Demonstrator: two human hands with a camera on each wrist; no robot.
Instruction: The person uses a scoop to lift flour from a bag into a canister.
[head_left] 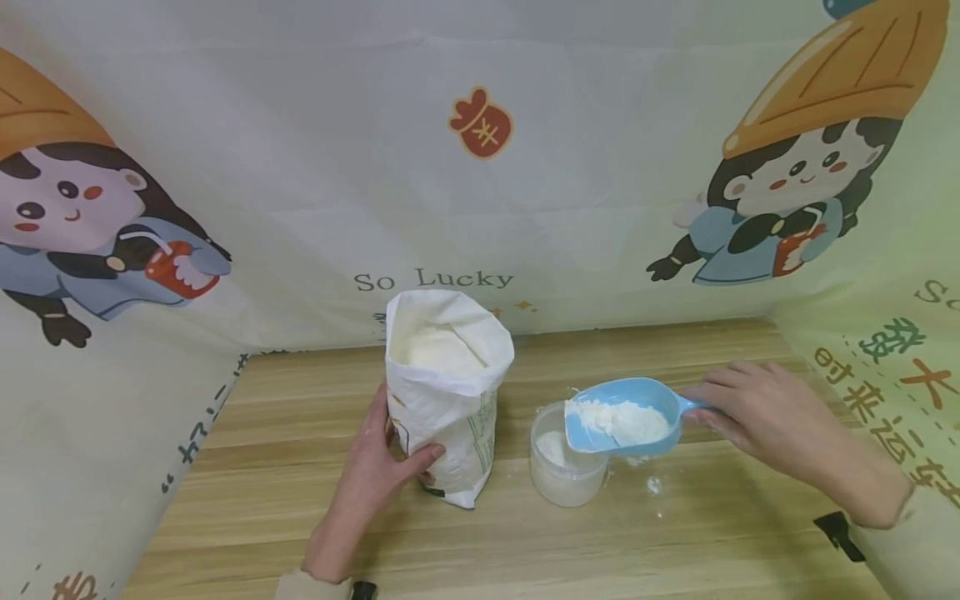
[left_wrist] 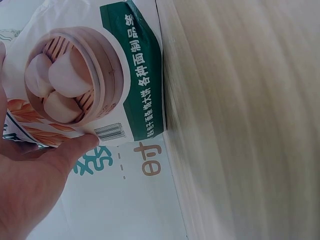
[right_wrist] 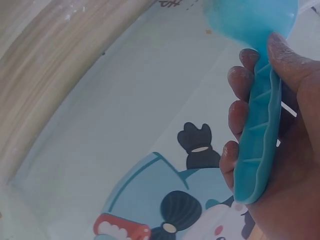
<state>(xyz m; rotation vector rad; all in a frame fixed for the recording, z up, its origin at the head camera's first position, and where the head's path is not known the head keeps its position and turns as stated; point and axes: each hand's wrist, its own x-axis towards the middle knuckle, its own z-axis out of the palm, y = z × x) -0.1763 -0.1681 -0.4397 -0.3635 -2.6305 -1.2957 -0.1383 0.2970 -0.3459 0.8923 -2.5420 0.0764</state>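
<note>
An open white bag (head_left: 450,417) of white powder stands upright on the table; my left hand (head_left: 386,467) grips its lower left side. In the left wrist view the left hand (left_wrist: 40,175) has its thumb on the bag's printed front (left_wrist: 75,75). My right hand (head_left: 757,417) holds a blue scoop (head_left: 645,417) by its handle, with white powder in its bowl. The scoop's front edge is over a clear round tub (head_left: 567,483) that has white powder inside. In the right wrist view, the fingers of the right hand (right_wrist: 285,130) curl round the ribbed scoop handle (right_wrist: 257,135).
Spilled white powder (head_left: 654,485) dots the wooden table (head_left: 247,467) right of the tub. A printed cloth (head_left: 315,167) with cartoon figures and lettering hangs behind the table and runs along both sides.
</note>
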